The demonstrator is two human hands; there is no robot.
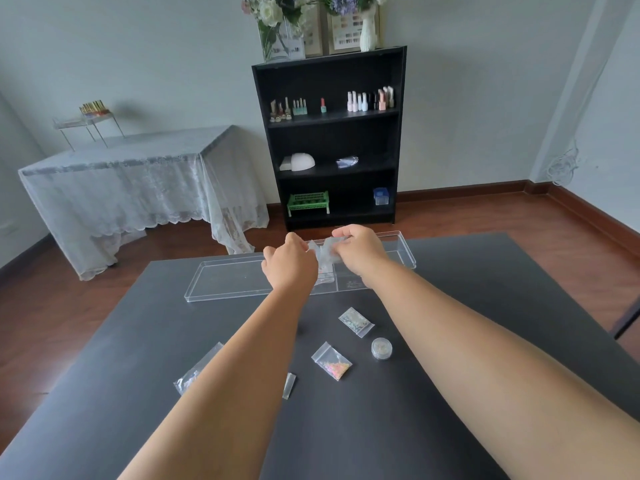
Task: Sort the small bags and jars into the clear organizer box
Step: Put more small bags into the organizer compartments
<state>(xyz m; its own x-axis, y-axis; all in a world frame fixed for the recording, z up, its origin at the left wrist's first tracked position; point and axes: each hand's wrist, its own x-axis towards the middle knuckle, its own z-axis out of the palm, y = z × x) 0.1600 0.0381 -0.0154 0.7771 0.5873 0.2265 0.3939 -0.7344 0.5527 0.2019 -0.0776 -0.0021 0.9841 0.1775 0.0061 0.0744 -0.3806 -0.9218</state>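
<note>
Both hands, left (289, 263) and right (360, 252), grip pinched on small clear plastic bags (323, 252) over the long clear acrylic organizer box (221, 282), frame centre. Step: dropping them into a compartment. Next, probably: fetch the iridescent-flake bag (356, 321), pink-glitter bag (332, 361) and small round clear jar (381, 348) from the dark grey worktop (485, 306).

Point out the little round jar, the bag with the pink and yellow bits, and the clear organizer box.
Round jar (381, 348), head view, on its lid.
Bag with pink and yellow bits (331, 361), head view, on its middle.
Clear organizer box (221, 299), head view, on its near left rim.
</note>
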